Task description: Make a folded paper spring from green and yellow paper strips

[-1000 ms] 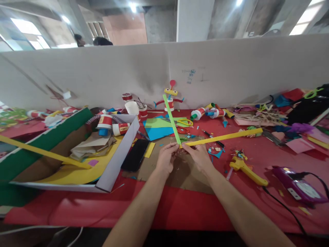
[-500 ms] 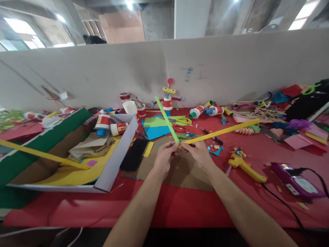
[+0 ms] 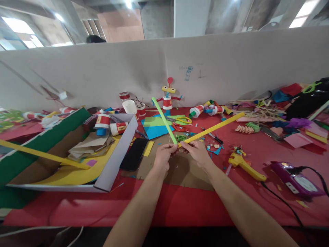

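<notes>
My left hand (image 3: 163, 157) pinches the near end of a green paper strip (image 3: 164, 120), which points up and to the left. My right hand (image 3: 197, 153) has its fingers closed on the near end of a yellow paper strip (image 3: 216, 127) that slants up to the right. The two strip ends come together at my fingertips in a V; whether they are joined there cannot be made out. Just beyond my fingers lies a green folded paper spring (image 3: 181, 137). Beneath both hands is a brown cardboard sheet (image 3: 177, 171).
On the left stands a box (image 3: 115, 154) holding paper and a cup figure, beside a black phone (image 3: 134, 154). Yellow-handled scissors (image 3: 183, 120) and a paper-cup robot (image 3: 167, 101) are at the back. A yellow glue gun (image 3: 245, 167) and purple power socket (image 3: 295, 178) lie right.
The yellow strip has swung so its far end sits higher and further left. The green strip tips slightly more to the left. Both hands stay nearly in place.
</notes>
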Motion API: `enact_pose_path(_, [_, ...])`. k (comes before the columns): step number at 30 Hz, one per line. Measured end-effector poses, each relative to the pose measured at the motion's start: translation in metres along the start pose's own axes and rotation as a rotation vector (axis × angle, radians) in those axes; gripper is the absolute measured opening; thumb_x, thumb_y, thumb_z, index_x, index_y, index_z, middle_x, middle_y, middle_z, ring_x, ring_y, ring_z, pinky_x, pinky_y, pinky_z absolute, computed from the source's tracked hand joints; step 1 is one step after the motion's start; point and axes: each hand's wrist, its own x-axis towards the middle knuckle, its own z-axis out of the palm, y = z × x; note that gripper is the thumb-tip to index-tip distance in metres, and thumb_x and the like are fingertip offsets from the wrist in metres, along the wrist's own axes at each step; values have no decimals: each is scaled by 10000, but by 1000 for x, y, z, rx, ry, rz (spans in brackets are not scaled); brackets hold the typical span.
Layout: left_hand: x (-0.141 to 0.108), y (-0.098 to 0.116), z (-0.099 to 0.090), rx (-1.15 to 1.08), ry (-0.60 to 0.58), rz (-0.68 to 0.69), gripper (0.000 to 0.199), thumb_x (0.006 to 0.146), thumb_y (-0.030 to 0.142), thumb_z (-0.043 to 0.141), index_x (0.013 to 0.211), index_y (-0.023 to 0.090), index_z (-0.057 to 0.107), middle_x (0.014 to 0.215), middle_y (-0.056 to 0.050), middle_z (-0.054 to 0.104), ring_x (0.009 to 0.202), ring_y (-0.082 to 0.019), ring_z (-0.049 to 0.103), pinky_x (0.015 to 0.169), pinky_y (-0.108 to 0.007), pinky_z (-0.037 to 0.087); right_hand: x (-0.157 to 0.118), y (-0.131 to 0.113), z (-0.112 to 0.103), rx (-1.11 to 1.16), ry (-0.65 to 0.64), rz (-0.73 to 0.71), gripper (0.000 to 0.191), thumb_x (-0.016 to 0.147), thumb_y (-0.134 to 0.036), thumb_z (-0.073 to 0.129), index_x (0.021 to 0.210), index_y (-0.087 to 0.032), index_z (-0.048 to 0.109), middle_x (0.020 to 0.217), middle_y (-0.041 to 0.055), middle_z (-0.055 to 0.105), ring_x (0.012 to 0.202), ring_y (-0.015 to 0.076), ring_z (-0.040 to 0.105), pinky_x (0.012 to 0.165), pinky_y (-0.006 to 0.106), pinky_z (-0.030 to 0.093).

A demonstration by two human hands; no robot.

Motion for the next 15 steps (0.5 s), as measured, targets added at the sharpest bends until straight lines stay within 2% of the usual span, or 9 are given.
enact_pose_path(8, [0, -2, 1, -66, -42, 39, 230, 513, 323, 776, 588, 138, 662, 545, -21, 600, 514, -84, 494, 509, -207, 337, 0, 1, 1, 33, -35, -62, 259, 649, -386, 684, 803, -179, 710, 779, 37, 709, 722, 187, 628, 690, 308, 480])
enact_pose_path(12, [-4, 1, 2, -44, -89, 111, 182, 575, 291, 748, 627, 140, 660, 593, -34, 631, 562, -98, 548, 534, -199, 373, 2, 0, -2, 11, -12, -167, 207, 695, -344, 647, 844, -217, 715, 800, 22, 713, 775, 203, 636, 745, 337, 486])
enact_pose_path(15, [-5, 3, 3, 3, -106, 190, 138, 594, 242, 729, 672, 148, 668, 646, -43, 658, 620, -126, 589, 593, -224, 423, 3, -1, -3, -42, 45, -257, 139, 700, -307, 650, 800, -239, 717, 767, 9, 710, 753, 201, 637, 742, 341, 489])
